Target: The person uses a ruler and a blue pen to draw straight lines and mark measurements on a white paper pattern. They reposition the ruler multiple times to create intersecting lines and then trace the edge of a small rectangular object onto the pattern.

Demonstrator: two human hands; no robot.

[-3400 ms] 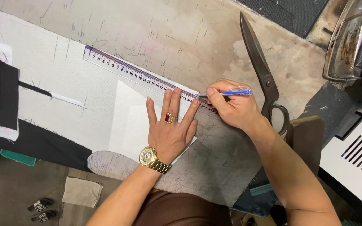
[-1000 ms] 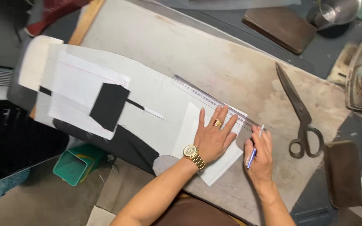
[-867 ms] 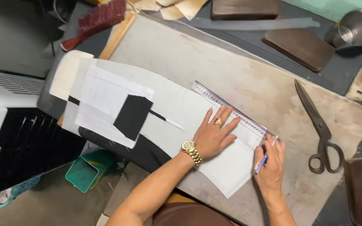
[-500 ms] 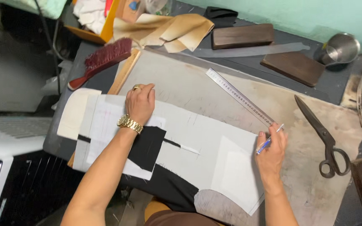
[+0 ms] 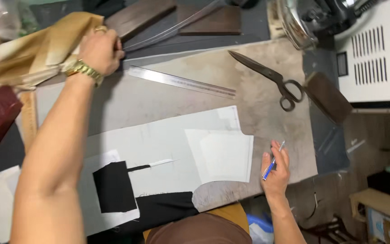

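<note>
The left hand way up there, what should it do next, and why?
Probably lift the curved ruler it is gripping and bring it down to the white pattern piece. The left hand is closed around that ruler's end at the far edge of the table, while the right hand waits beside the pattern with a pen, apparently ready to draw.

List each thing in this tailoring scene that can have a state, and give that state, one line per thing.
Scissors: closed, lying flat on the table.
Pen: held in the right hand.
Ruler: lying flat, untouched.
Curved ruler: gripped at one end by the left hand.
White pattern piece: flat on the grey fabric.
Black patch: lying flat.
</note>
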